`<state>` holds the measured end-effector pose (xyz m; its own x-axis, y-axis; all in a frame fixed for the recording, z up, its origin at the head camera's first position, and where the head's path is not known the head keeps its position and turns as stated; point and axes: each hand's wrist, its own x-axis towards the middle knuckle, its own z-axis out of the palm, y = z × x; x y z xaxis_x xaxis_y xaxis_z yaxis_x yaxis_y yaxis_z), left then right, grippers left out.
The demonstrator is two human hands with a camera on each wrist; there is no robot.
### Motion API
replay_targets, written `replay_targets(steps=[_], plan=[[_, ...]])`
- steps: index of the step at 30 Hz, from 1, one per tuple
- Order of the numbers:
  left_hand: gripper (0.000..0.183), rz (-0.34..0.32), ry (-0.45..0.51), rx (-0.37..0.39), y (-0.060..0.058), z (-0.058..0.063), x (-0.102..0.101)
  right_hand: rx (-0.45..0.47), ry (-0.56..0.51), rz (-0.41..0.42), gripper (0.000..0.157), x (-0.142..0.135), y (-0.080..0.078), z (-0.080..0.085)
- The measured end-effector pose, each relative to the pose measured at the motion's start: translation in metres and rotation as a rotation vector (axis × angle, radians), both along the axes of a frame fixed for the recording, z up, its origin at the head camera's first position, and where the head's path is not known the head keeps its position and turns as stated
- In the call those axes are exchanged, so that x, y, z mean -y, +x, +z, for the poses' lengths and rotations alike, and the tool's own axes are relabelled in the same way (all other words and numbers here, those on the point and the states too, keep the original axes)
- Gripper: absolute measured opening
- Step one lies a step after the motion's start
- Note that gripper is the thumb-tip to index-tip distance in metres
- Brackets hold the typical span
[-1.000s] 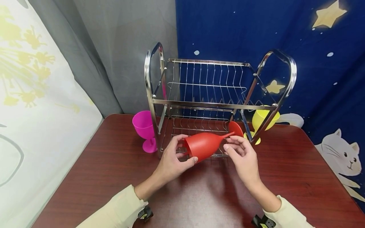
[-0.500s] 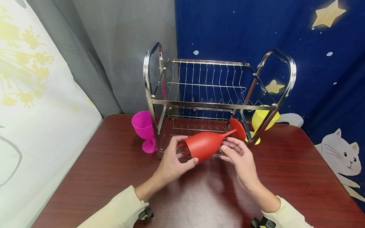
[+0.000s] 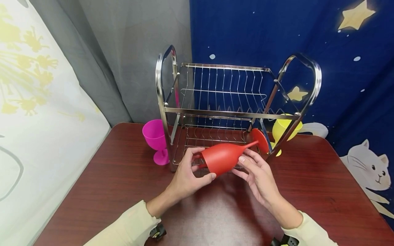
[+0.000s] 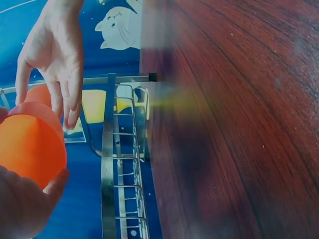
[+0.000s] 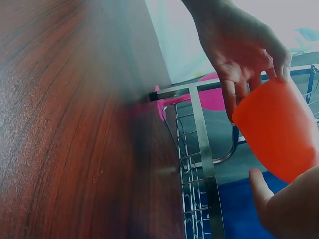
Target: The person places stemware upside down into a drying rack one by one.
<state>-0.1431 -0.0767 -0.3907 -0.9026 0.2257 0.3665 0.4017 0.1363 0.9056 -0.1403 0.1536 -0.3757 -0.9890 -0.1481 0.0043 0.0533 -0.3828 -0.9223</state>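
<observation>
A red plastic goblet (image 3: 223, 158) lies tilted on its side in the air in front of the rack, its foot (image 3: 260, 140) up to the right. My left hand (image 3: 191, 172) grips it at the rim end, thumb on the near side and fingers behind and at the mouth. Beside the lower bowl, near the stem, is my right hand (image 3: 257, 174), its thumb close to the bowl and its fingers stretched out beneath. The left wrist view shows those right-hand fingers (image 4: 72, 102) long and straight next to the goblet.
A two-tier chrome dish rack (image 3: 227, 112) stands at the back of the brown wooden table (image 3: 123, 205). To its left stands a magenta goblet (image 3: 155, 136), and a yellow goblet (image 3: 284, 130) stands behind its right post. Curtains hang behind.
My right hand has slid from the stem down and left to beneath the bowl. The goblet has shifted slightly right, its foot turning more to the right. My left hand keeps its grip.
</observation>
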Motion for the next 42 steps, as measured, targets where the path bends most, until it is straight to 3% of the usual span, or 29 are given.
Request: replay_targets(steps=[17, 26, 37, 42], plan=[[0.076, -0.049, 0.003, -0.030, 0.0022, 0.0018, -0.0035, -0.025, -0.041, 0.057, 0.042, 0.0035, -0.0004, 0.0024], [0.076, -0.073, 0.032, -0.057, 0.0007, 0.0029, -0.0054, -0.020, -0.049, 0.066, 0.046, 0.0021, -0.0016, 0.0053], [0.078, -0.067, 0.024, -0.060, 0.0015, 0.0035, -0.0059, -0.019, -0.045, 0.075, 0.047, 0.0039, -0.0009, 0.0055], [0.079, -0.036, -0.040, -0.100, 0.0016, 0.0026, -0.0055, -0.019, -0.034, 0.068, 0.048, 0.0033, -0.0002, 0.0065]])
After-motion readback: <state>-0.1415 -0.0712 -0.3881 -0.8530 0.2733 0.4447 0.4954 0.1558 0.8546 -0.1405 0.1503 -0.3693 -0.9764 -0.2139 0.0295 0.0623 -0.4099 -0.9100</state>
